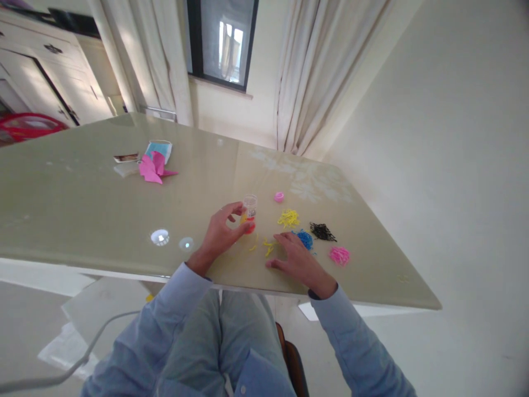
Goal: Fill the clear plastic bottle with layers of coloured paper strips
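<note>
My left hand (223,229) holds a small clear container (250,205) upright between thumb and fingers; red and yellow bits show low inside it. Over the table my right hand (295,256) has its fingers apart, with a few loose yellow pieces (268,247) just left of it. Its fingertips are close to a blue pile (305,239). Beyond that lie a yellow pile (289,218), a black pile (323,231) and, to the right, a pink pile (339,255). A small round pink item (279,197) sits behind the yellow pile.
Farther left on the glossy table (198,187) lie a pink folded item (154,167), a blue face mask (159,149) and a small flat item (126,157). The table's front edge runs just before my lap. A wall stands at the right.
</note>
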The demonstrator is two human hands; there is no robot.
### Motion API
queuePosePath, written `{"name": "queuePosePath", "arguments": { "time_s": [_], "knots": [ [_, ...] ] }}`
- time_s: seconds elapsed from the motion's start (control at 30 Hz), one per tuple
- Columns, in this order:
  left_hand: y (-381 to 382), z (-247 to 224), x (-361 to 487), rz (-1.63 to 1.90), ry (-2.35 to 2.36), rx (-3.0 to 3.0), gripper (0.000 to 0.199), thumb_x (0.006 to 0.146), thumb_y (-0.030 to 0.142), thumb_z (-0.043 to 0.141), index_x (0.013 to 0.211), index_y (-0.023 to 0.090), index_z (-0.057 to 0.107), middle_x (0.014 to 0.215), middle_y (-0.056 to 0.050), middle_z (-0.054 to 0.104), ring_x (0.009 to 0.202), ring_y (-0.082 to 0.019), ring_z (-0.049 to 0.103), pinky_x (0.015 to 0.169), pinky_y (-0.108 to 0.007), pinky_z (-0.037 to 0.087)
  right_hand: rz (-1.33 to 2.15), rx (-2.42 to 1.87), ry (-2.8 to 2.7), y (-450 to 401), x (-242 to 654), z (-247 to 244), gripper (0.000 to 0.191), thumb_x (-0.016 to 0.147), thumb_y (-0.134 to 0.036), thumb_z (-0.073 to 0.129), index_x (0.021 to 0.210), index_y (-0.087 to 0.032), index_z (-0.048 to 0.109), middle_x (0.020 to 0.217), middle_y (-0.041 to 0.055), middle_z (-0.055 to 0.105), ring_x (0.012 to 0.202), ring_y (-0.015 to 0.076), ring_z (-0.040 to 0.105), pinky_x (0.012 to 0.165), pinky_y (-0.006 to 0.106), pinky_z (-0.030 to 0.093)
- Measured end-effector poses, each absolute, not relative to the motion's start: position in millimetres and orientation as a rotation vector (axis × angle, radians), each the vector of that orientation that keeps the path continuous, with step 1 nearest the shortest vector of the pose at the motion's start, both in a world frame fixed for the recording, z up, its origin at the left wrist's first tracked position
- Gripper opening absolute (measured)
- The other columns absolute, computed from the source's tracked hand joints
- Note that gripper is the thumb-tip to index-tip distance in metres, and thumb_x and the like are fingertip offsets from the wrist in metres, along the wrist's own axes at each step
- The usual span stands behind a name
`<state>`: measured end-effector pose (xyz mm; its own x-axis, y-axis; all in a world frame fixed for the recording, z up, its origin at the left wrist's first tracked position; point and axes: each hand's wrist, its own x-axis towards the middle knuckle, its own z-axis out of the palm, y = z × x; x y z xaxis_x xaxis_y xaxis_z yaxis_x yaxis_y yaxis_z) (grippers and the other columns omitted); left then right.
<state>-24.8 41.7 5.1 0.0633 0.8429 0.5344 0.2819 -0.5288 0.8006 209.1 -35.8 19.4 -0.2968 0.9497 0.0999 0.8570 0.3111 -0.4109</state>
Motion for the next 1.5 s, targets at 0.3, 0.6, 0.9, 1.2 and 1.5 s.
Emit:
{"name": "queuePosePath", "arguments": {
  "time_s": [0.3,0.6,0.9,1.2,1.5],
  "knots": [
    [42.0,6.2,-24.6,1.490,1.126,1.851,0.048,0.074,0.042,0.077,0.114,0.018,0.065,0.104,-0.009,0.075,0.089,-0.021,0.071,0.071,-0.032,0.056,0.511,-1.643,-2.308,-14.4,191.2,23.5,0.030,0.085,-0.017,0.072,0.115,-0.013,0.069,0.106,0.0119,0.066,0.086,0.0187,0.064,0.084,0.032,0.052],
    [43.5,5.5,-24.6,1.512,1.142,1.824,0.049,0.074,0.041,0.077,0.114,0.017,0.065,0.105,-0.009,0.075,0.090,-0.021,0.071,0.071,-0.033,0.056,0.513,-1.505,-2.206,-8.1,195.2,17.9,0.023,0.089,-0.015,0.066,0.112,-0.015,0.070,0.101,0.0089,0.067,0.085,0.0173,0.064,0.082,0.033,0.052],
    [45.6,6.4,-27.3,1.526,1.196,1.736,0.048,0.073,0.040,0.077,0.114,0.018,0.065,0.106,-0.009,0.075,0.088,-0.020,0.071,0.072,-0.032,0.056,0.424,-1.548,-2.216,-13.0,216.1,14.0,0.029,0.088,-0.009,0.060,0.114,-0.015,0.070,0.105,0.0109,0.069,0.089,0.0190,0.065,0.085,0.035,0.054],
    [46.6,4.8,-29.0,1.563,1.229,1.684,0.048,0.074,0.039,0.076,0.115,0.018,0.064,0.107,-0.009,0.075,0.094,-0.022,0.071,0.073,-0.033,0.056,0.392,-1.522,-2.249,-1.8,186.9,13.7,0.027,0.092,-0.004,0.054,0.108,-0.015,0.072,0.100,0.0106,0.070,0.095,0.0199,0.066,0.088,0.032,0.052],
    [44.5,8.3,-30.0,1.571,1.229,1.682,0.048,0.075,0.038,0.076,0.116,0.017,0.064,0.107,-0.010,0.074,0.093,-0.022,0.071,0.072,-0.033,0.056,0.385,-1.537,-2.165,-11.0,200.6,11.6,0.030,0.095,-0.008,0.046,0.113,-0.014,0.070,0.107,0.0133,0.070,0.103,0.0219,0.065,0.096,0.038,0.050]
  ]
}}
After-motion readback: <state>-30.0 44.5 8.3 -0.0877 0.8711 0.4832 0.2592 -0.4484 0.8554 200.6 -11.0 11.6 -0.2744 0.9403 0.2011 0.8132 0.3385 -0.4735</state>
